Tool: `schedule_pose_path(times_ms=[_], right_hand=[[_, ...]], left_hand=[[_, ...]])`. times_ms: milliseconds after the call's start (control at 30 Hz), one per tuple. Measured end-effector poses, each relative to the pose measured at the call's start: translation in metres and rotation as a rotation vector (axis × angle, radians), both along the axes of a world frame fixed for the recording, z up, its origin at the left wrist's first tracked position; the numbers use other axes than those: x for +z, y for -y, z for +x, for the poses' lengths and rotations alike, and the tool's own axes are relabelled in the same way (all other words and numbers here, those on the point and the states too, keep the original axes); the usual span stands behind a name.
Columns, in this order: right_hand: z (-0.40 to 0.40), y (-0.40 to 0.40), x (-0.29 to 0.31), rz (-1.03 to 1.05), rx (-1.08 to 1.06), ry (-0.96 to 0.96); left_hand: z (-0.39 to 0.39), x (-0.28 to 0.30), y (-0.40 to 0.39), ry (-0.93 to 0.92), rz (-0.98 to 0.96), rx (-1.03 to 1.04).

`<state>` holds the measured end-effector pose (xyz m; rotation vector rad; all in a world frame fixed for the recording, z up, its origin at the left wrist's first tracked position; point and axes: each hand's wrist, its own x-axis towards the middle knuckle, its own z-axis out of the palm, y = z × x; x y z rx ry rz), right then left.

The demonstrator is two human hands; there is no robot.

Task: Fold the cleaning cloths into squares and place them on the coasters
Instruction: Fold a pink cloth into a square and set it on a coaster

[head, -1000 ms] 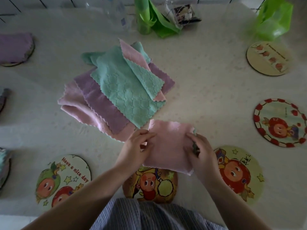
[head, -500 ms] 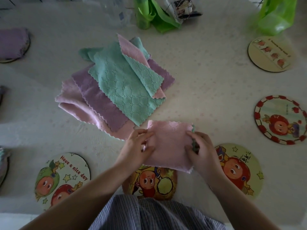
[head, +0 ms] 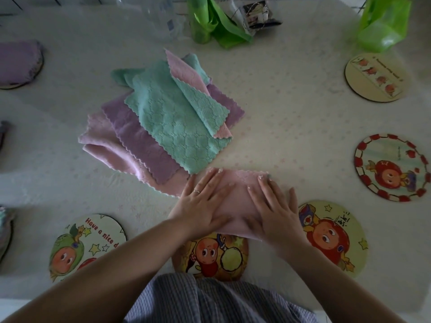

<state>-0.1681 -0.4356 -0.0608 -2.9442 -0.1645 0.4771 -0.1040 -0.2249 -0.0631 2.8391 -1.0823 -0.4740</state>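
A folded pink cloth (head: 236,197) lies flat on the table in front of me. My left hand (head: 203,203) presses on its left part with straight fingers. My right hand (head: 272,208) lies flat on its right part. The cloth's near edge overlaps an orange cartoon coaster (head: 211,255). Behind the hands sits a loose pile of cloths (head: 163,122) in teal, purple and pink. Round coasters lie around: a green-character one (head: 86,245) at lower left and a red-character one (head: 331,234) at lower right.
Two more coasters (head: 391,166) (head: 375,78) lie at the right. A folded purple cloth (head: 16,61) sits on a coaster at far left. Green plastic bags (head: 214,26) (head: 382,24) and clear packaging (head: 161,17) lie along the far edge.
Both hands let go of the pink cloth's side edges and now lie flat on top of it, pressing it down. The cloth has settled flat on the table.
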Motion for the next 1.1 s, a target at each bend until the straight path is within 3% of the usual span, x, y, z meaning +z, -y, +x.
schedule_pose_path(times_ms=[100, 200, 367, 600, 867, 1100], right_hand=[[-0.004, 0.012, 0.001, 0.003, -0.025, -0.006], [-0.009, 0.016, 0.011, 0.119, -0.138, 0.032], [-0.020, 0.007, 0.028, 0.540, -0.540, -0.005], [-0.013, -0.017, 0.041, 1.125, -1.015, -0.203], [-0.027, -0.061, 0.052, 1.290, -1.113, -0.197], [-0.030, -0.153, 0.042, 1.343, -1.003, -0.205]], left_hand=[[0.005, 0.002, -0.003, 0.008, 0.014, 0.016], [0.000, 0.012, -0.008, -0.028, -0.110, 0.134], [-0.018, 0.028, -0.018, -0.242, -0.445, 0.588], [-0.003, 0.039, -0.005, -0.587, -0.703, 0.913], [-0.031, 0.050, -0.050, -0.702, -0.909, 1.039], [-0.052, 0.061, -0.148, -0.588, -0.996, 1.151]])
